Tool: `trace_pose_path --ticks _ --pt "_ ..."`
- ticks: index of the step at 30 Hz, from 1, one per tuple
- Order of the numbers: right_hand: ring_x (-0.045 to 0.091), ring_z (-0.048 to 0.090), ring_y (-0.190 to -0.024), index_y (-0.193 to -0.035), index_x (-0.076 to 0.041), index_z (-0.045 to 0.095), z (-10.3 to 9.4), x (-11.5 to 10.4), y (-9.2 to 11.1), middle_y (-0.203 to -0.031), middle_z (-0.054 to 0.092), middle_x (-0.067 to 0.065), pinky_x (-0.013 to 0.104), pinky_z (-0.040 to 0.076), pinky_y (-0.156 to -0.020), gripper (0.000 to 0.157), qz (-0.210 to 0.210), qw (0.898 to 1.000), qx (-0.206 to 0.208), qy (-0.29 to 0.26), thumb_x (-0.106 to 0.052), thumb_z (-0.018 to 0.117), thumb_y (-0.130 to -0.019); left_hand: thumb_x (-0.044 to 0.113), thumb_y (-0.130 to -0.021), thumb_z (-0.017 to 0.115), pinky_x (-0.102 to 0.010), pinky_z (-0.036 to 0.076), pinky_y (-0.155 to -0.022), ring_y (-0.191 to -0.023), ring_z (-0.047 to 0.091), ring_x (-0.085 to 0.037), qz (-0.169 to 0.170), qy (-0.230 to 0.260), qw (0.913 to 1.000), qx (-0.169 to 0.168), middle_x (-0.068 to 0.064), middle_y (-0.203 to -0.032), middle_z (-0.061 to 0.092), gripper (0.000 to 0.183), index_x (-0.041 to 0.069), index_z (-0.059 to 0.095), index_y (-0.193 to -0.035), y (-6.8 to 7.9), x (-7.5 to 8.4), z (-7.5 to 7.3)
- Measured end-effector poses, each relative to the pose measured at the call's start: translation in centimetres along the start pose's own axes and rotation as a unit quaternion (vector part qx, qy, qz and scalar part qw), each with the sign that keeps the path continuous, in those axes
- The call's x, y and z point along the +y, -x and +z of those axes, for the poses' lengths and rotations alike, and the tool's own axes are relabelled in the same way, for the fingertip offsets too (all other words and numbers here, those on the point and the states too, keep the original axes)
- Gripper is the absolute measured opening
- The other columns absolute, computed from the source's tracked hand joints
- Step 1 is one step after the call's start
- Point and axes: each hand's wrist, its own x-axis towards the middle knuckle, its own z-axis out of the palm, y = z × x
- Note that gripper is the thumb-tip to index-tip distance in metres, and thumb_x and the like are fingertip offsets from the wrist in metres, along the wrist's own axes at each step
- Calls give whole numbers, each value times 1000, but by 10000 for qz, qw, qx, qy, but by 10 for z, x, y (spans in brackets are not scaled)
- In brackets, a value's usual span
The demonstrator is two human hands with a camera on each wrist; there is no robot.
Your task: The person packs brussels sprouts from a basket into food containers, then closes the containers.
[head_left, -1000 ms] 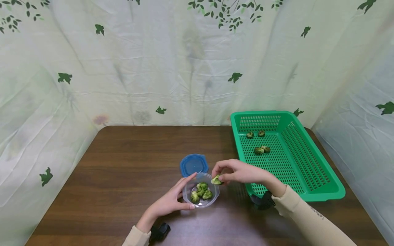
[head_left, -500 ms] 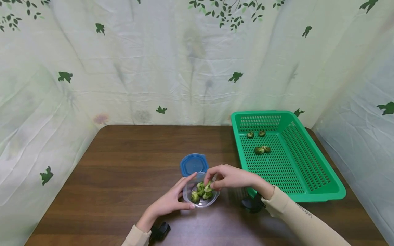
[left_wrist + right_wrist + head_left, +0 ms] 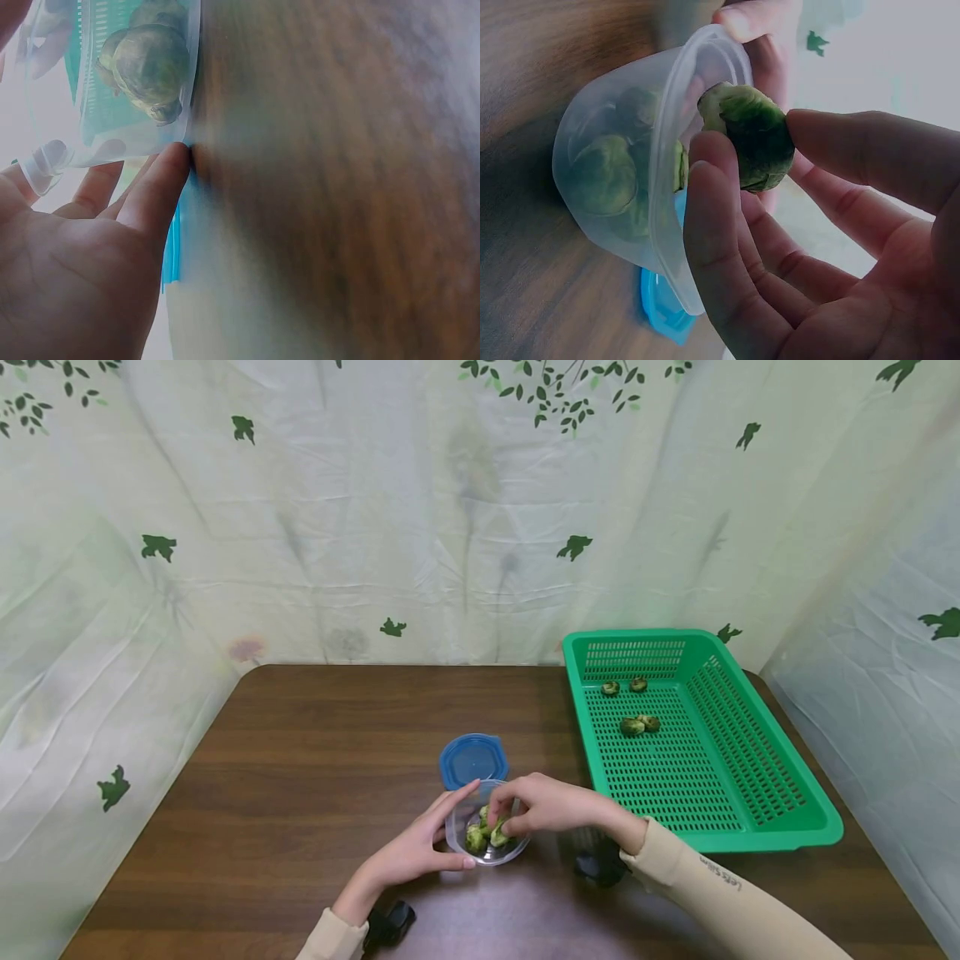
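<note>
A round clear plastic container [image 3: 513, 857] stands on the table with several Brussels sprouts [image 3: 604, 176] inside. My left hand [image 3: 416, 849] holds it from the left, thumb at the near side and fingers along the far side. At the container's mouth, my right hand [image 3: 551, 802] pinches a Brussels sprout [image 3: 757, 142] between thumb and fingertips. In the head view this hand covers part of the container and some sprouts. The left wrist view shows left fingers [image 3: 161, 180] against the container's wall, with sprouts visible through the plastic.
Just behind the container lies a blue lid [image 3: 472, 762]. A green slotted basket [image 3: 757, 727] occupies the table's right side, with several darker Brussels sprouts [image 3: 632, 727] toward its left and back. A pale patterned curtain [image 3: 480, 527] hangs behind the brown table [image 3: 322, 735].
My right hand has moved left and nearer me, carrying its Brussels sprout from the container's right rim to over and into the mouth. The left hand stays in place.
</note>
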Motion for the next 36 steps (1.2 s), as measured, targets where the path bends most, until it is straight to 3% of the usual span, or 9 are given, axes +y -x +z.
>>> trace_pose_path --ticks 15,21,29,36 --pt "10 58 -69 -96 -8 67 0 1 0 -91 66 3 22 49 -58 16 121 9999 120 2 0 57 -87 23 -85 75 -48 35 -104 -139 20 -30 85 -17 10000 -3 -8 -153 16 90 23 17 -154 0 -2 0" --pt "10 58 -65 -98 -5 67 -7 1 6 -93 65 6 23 50 -57 16 76 9994 273 -196 0 56 -89 22 -84 76 -47 34 -104 -139 19 -28 15 39 10000 -10 -5 -153 17 91 25 18 -154 0 -1 1" --pt "14 60 -67 -99 -8 67 -22 -1 16 -87 63 1 27 52 -60 12 144 9967 523 -603 -3 58 -93 19 -85 74 -49 34 -104 -137 24 -32 136 96 9999 -28 -13 -152 19 89 24 18 -154 0 -2 1" --pt "16 62 -73 -101 -3 66 -32 -1 24 -95 65 12 30 55 -66 12 124 9936 749 -836 -6 57 -95 18 -85 75 -47 35 -104 -135 28 -34 225 102 9997 -1 -14 -149 22 89 22 19 -154 0 -3 1"
